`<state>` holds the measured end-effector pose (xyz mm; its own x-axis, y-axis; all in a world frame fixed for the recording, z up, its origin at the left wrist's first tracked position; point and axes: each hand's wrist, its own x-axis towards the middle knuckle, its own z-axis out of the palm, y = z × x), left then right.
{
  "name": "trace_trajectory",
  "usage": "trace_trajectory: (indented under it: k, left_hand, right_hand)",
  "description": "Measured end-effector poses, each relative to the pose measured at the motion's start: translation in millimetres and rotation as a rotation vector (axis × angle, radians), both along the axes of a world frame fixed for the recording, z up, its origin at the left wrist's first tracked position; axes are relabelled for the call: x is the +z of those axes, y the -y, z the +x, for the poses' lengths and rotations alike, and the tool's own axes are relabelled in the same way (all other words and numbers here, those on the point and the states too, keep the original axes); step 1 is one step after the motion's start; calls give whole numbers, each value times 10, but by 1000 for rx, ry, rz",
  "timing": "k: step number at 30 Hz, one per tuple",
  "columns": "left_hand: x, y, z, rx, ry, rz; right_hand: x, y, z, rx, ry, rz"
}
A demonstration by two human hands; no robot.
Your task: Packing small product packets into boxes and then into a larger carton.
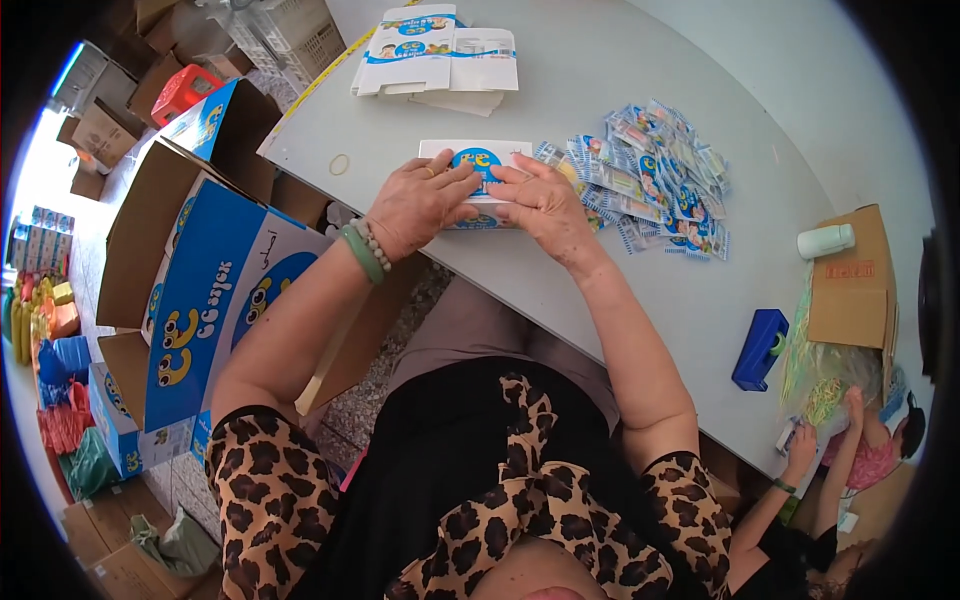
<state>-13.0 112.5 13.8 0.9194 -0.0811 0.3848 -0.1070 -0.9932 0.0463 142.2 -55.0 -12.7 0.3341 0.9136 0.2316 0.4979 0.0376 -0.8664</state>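
A small white and blue cardboard box (505,149) lies near the table's front edge, between my two hands. My left hand (418,203) grips its left side, with the fingers across the top and the thumb at the near side. At the right end, my right hand (545,205) holds the same box, fingertips on top and thumb against the near side. Its lid looks closed, though my fingers cover part of it. Just right of my right hand is a pile of small wrapped packets (655,180) in blue, white and clear film.
Flattened white and blue boxes (430,55) are stacked at the far side of the table. A rubber band (340,164) lies left. Large open carton (225,290) stands at my left. Blue tape dispenser (761,350), white bottle (826,241) and brown box (853,290) are right, near other people's hands (803,445).
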Motion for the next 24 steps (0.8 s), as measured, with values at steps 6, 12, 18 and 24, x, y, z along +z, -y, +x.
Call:
trace_trajectory:
  k: [6,12,18,24]
  left_hand:
    - [41,-43,-7,23,-61,-77]
    - [81,-47,-1,39,-128,-104]
    - [-5,83,-80,84,-44,1]
    - [194,-150,-119,-26,-220,-394]
  right_hand:
    - [36,-56,-3,-9,16,-25]
    - [41,-71,-9,-30,-34,-25]
    - [-51,-3,-144,-101,173,75]
    - [39,-8,-61,-61,179,14]
